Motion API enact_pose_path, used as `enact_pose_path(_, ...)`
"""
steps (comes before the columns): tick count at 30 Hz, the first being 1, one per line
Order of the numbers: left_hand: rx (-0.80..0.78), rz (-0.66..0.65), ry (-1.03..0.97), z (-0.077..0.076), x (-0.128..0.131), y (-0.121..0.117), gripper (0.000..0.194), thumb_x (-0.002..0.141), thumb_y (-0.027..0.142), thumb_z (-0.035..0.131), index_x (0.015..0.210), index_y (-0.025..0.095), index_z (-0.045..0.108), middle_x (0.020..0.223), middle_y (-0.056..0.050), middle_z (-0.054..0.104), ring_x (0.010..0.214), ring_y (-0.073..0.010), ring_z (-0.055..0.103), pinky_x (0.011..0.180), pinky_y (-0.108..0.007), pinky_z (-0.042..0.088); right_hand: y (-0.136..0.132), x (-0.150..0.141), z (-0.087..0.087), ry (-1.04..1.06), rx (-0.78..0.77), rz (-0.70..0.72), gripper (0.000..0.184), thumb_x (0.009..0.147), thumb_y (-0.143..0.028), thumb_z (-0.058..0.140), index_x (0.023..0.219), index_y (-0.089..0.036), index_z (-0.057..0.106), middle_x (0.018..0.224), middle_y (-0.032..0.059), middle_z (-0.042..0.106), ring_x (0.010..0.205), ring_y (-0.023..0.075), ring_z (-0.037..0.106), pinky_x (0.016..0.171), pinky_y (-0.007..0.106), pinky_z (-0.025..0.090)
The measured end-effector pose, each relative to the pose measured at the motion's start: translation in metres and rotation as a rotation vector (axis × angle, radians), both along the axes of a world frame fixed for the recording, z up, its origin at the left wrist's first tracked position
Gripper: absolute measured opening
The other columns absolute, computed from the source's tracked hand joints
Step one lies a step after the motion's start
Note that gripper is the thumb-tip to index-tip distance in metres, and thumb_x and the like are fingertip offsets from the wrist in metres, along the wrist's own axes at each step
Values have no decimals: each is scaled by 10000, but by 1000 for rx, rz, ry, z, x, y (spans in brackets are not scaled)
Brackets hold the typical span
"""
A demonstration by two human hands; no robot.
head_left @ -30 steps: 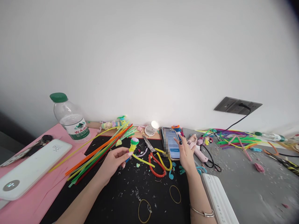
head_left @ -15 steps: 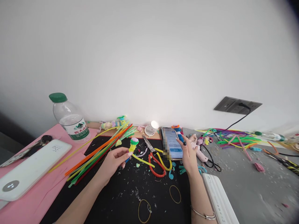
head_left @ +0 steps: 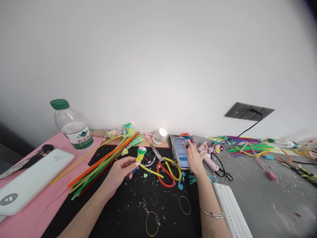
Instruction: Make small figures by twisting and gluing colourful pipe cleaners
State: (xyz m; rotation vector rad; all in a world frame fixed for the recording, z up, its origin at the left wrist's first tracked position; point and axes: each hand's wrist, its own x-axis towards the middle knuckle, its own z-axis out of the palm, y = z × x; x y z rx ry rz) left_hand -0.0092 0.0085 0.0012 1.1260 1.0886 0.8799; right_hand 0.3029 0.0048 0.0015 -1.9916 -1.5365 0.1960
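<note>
The fuzzy piece (head_left: 141, 153) is held up over the black mat (head_left: 123, 211), near the mid. of the tabletop (head_left: 267, 205). It's made w/ yellow coils, a green ring & a pale pink top; a bit of blue is seen down low. It's pinched by the left hand (head_left: 125, 167): the grip is closed on it w/ thumb & fingertips. A yellow tail is stretched from it to the right, up to the red handle of the scissors (head_left: 162, 161); if the two are touching can't be told.

The scissors are laid on the mat w/ tips pointed at the wall. Just right of them, a phone (head_left: 182, 152) is lit up. The right hand (head_left: 194, 160) is put at its right edge, fingers spread; nothing is held in that grip, & if the screen is pressed can't be told. A bracelet (head_left: 211, 214) is worn on that arm.

Past the scissors, a small cup (head_left: 158, 137) w/ a bright top is placed by the wall. Left of the piece, fuzzy sticks (head_left: 106, 158) (orange, green, yellow, red etc.) are piled. Further left, a bottle w/ green cap (head_left: 78, 132) is stood on pink paper (head_left: 49, 205), nr a white power bank (head_left: 37, 178). Two rubber bands (head_left: 146, 224) are dropped on the mat, close to the person.
</note>
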Motion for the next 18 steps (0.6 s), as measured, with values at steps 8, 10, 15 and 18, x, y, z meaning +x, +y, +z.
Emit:
enact_pose_path(8, 23, -3, 23, 2, -1, -1, 250, 703, 400, 693, 810, 176, 666, 669, 6, 503, 491, -92, 410, 495, -247, 325, -25, -8, 13, 87, 126, -137, 751, 776, -481, 542, 1402, -161, 281, 1253, 169, 568, 1156, 320, 527, 941, 480, 407)
enact_pose_path(10, 22, -10, 28, 2, -1, -2, 243, 707, 401, 688, 807, 180, 666, 664, 8, 498, 492, -94, 408, 497, -247, 330, -31, -18, 17, 12, 4, -207, 826, 724, -496, 583, 1410, -154, 277, 1242, 178, 561, 1137, 365, 522, 892, 496, 427)
enact_pose_path(15, 26, -11, 19, 3, 0, -2, 251, 709, 416, 681, 800, 183, 667, 702, -2, 520, 503, -92, 409, 496, -242, 338, -35, -39, 17, -129, -151, -244, 898, 679, -442, 619, 1435, -134, 246, 1212, 207, 553, 1114, 411, 514, 863, 508, 431)
enact_pose_path(18, 35, -11, 10, 2, 0, -1, 261, 701, 422, 686, 803, 182, 669, 714, -6, 532, 502, -91, 411, 491, -240, 338, -32, -40, 12, -140, -93, -208, 837, 689, -372, 601, 1410, -100, 275, 1191, 213, 561, 1105, 378, 533, 888, 478, 429)
